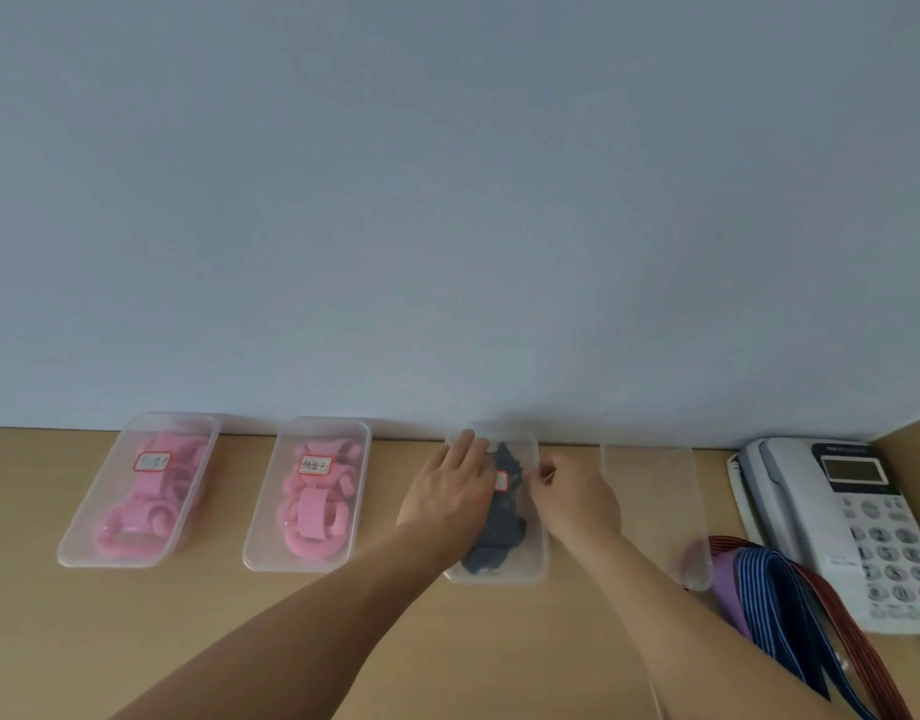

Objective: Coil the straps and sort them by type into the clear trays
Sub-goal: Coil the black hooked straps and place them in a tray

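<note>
Several clear trays stand in a row along the wall. The far-left tray (88,532) and the second tray (260,537) each hold coiled pink straps and carry a red-edged label. The third tray (538,558) holds dark straps (499,532). My left hand (447,491) lies flat on that tray's left side, fingers spread. My right hand (572,491) rests at its right side with fingers curled near a small label (501,480); whether it pinches something I cannot tell. A fourth clear tray (655,511) looks nearly empty.
Loose striped blue, purple and brown straps (790,615) lie piled at the right front. A white desk telephone (852,532) sits in the right corner. A pale wall runs right behind the trays, and a side panel closes the right end.
</note>
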The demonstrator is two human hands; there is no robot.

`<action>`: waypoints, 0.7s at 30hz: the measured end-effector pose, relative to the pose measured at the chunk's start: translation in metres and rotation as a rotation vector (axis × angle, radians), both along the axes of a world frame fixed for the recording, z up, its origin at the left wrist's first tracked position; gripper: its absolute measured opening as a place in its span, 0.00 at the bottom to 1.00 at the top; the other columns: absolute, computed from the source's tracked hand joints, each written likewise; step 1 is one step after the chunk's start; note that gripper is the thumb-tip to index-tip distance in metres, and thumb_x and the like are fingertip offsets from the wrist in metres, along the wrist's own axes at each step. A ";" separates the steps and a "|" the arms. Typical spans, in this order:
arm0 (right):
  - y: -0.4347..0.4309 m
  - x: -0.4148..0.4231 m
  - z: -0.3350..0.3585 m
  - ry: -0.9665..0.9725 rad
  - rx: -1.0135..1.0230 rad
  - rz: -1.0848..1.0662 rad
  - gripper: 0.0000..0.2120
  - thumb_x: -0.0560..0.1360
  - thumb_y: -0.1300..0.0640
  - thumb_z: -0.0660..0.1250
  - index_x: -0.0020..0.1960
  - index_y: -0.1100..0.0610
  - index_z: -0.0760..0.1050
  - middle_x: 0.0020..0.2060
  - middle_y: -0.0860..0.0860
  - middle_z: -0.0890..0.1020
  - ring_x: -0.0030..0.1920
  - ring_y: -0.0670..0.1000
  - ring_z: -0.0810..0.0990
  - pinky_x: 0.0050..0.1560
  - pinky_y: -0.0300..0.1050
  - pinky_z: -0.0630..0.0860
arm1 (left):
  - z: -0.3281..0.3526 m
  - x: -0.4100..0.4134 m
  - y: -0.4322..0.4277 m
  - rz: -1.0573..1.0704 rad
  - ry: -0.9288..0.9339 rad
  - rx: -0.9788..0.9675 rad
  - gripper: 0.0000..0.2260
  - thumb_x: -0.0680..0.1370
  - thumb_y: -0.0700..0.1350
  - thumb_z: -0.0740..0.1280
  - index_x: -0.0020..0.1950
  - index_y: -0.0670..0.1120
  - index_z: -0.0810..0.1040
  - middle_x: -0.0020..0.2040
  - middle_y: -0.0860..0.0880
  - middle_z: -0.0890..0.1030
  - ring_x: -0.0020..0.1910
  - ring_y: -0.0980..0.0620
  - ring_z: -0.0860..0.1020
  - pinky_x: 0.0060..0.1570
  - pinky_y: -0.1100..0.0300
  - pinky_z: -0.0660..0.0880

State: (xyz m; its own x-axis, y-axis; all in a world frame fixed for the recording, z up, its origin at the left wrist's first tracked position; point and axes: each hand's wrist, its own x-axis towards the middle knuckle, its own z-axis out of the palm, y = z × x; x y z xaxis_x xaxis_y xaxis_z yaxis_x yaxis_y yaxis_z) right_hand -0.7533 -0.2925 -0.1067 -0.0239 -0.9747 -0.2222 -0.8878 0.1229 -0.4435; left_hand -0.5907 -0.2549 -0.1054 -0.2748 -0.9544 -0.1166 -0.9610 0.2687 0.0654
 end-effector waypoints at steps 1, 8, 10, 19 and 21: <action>0.000 0.000 0.000 -0.005 0.003 0.002 0.10 0.77 0.46 0.62 0.45 0.50 0.78 0.41 0.49 0.83 0.42 0.55 0.81 0.35 0.43 0.70 | -0.001 -0.005 -0.001 0.027 0.013 0.014 0.25 0.82 0.46 0.57 0.78 0.41 0.57 0.79 0.42 0.56 0.79 0.44 0.48 0.77 0.52 0.49; -0.011 -0.003 0.000 -0.052 0.102 0.057 0.11 0.77 0.46 0.61 0.42 0.51 0.75 0.38 0.48 0.80 0.39 0.53 0.77 0.35 0.43 0.66 | -0.018 -0.026 0.015 0.181 0.087 0.005 0.34 0.78 0.61 0.36 0.78 0.41 0.37 0.78 0.42 0.34 0.76 0.45 0.28 0.72 0.53 0.27; -0.022 -0.003 0.002 -0.071 0.136 0.057 0.14 0.78 0.46 0.59 0.38 0.52 0.72 0.35 0.49 0.76 0.38 0.54 0.74 0.36 0.44 0.66 | -0.020 -0.026 0.015 0.182 0.094 -0.003 0.34 0.78 0.62 0.36 0.77 0.43 0.35 0.77 0.43 0.31 0.74 0.47 0.25 0.70 0.54 0.24; -0.053 0.015 -0.006 -0.116 0.116 -0.051 0.17 0.81 0.50 0.54 0.40 0.56 0.74 0.45 0.58 0.82 0.41 0.56 0.75 0.40 0.45 0.66 | -0.023 -0.026 0.012 0.184 0.101 -0.025 0.37 0.78 0.64 0.43 0.80 0.42 0.42 0.79 0.42 0.36 0.73 0.46 0.25 0.69 0.53 0.24; -0.053 0.015 -0.005 -0.128 0.138 -0.059 0.17 0.81 0.49 0.54 0.41 0.56 0.75 0.47 0.59 0.82 0.43 0.57 0.77 0.41 0.45 0.66 | -0.023 -0.026 0.012 0.176 0.105 -0.027 0.38 0.78 0.64 0.43 0.80 0.42 0.44 0.80 0.41 0.39 0.73 0.47 0.24 0.69 0.53 0.23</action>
